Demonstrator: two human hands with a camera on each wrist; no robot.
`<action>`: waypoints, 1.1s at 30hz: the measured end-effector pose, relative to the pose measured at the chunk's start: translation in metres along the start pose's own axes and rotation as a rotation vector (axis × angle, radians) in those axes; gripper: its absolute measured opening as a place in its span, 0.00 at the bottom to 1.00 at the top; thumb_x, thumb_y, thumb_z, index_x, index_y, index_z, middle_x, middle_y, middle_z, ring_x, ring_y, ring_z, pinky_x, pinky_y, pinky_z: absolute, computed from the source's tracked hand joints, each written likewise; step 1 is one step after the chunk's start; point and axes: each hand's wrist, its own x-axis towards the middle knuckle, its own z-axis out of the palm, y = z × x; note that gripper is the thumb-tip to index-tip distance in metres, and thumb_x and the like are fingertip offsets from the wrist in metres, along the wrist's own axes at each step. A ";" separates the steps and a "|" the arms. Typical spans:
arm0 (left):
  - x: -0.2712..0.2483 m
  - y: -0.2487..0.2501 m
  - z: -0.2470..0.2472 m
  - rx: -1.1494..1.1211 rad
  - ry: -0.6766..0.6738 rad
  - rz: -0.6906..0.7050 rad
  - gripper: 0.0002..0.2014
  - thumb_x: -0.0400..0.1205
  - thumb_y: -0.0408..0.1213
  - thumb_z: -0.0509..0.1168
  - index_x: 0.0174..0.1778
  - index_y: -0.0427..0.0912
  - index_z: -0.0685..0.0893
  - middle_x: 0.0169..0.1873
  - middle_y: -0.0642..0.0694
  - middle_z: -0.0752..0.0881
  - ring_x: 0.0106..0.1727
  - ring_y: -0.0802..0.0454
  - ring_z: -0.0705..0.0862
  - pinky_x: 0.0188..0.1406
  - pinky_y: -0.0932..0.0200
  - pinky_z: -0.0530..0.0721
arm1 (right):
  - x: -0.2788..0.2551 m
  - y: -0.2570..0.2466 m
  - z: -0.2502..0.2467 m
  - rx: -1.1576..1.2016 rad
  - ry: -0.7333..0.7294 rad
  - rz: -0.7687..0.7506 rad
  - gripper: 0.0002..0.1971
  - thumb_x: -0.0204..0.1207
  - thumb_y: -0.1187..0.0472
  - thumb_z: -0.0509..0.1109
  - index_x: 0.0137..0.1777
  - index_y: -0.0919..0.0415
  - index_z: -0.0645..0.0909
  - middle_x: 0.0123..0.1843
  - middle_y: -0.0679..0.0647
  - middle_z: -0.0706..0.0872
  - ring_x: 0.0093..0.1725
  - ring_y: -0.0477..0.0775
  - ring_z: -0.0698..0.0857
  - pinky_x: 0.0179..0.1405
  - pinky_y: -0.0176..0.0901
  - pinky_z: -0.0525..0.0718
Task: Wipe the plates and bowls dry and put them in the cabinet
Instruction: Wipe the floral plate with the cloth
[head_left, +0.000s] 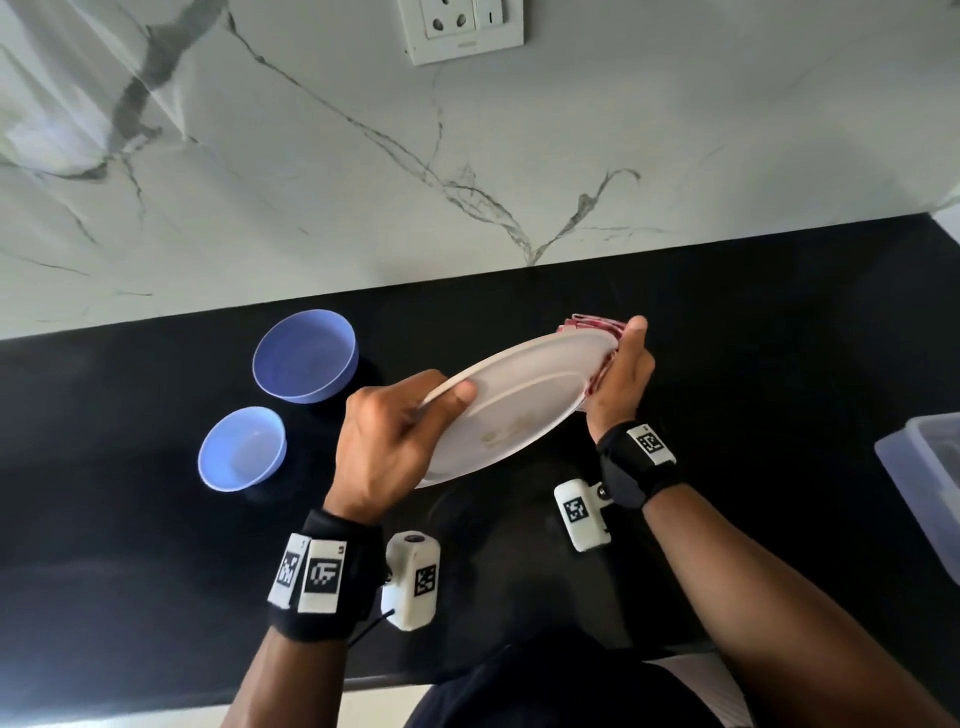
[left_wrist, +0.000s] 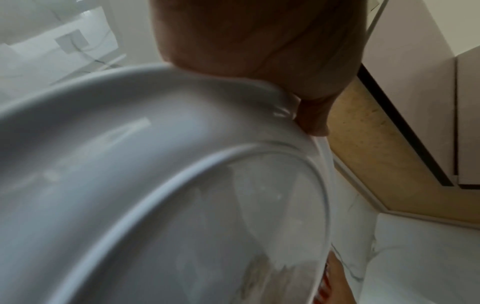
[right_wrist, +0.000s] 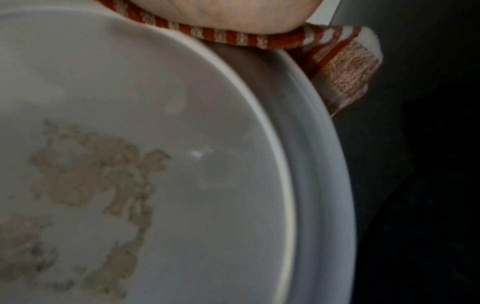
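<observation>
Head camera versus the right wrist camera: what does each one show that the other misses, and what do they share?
Only the head view shows the two blue bowls, the bigger and the smaller, standing on the black counter, the wall socket, the grey tub at the right edge, and the left hand gripping the plate's rim.

Only the right wrist view shows the red-and-white weave of the cloth up close.

Both show the white plate with its worn print, and the right hand pinching the cloth over the plate's edge.
</observation>
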 end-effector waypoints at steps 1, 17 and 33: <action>-0.002 -0.002 0.001 -0.028 0.002 -0.009 0.27 0.86 0.55 0.65 0.27 0.41 0.70 0.23 0.44 0.68 0.27 0.45 0.66 0.27 0.56 0.62 | 0.000 -0.003 0.003 0.012 0.024 0.004 0.37 0.78 0.31 0.56 0.42 0.67 0.89 0.40 0.68 0.91 0.41 0.62 0.92 0.46 0.55 0.90; 0.040 0.033 0.021 0.178 -0.193 0.064 0.26 0.82 0.70 0.54 0.35 0.52 0.81 0.24 0.52 0.76 0.28 0.48 0.73 0.31 0.54 0.71 | 0.013 -0.071 0.016 -0.636 -0.355 -1.103 0.34 0.91 0.44 0.54 0.26 0.64 0.76 0.22 0.53 0.77 0.21 0.54 0.75 0.27 0.41 0.70; 0.008 -0.015 0.006 -0.071 0.098 -0.143 0.26 0.86 0.57 0.63 0.27 0.49 0.65 0.22 0.56 0.69 0.27 0.57 0.65 0.26 0.61 0.63 | 0.019 0.020 0.001 -0.169 -0.049 0.121 0.22 0.92 0.48 0.57 0.41 0.53 0.85 0.32 0.45 0.86 0.34 0.40 0.84 0.43 0.40 0.83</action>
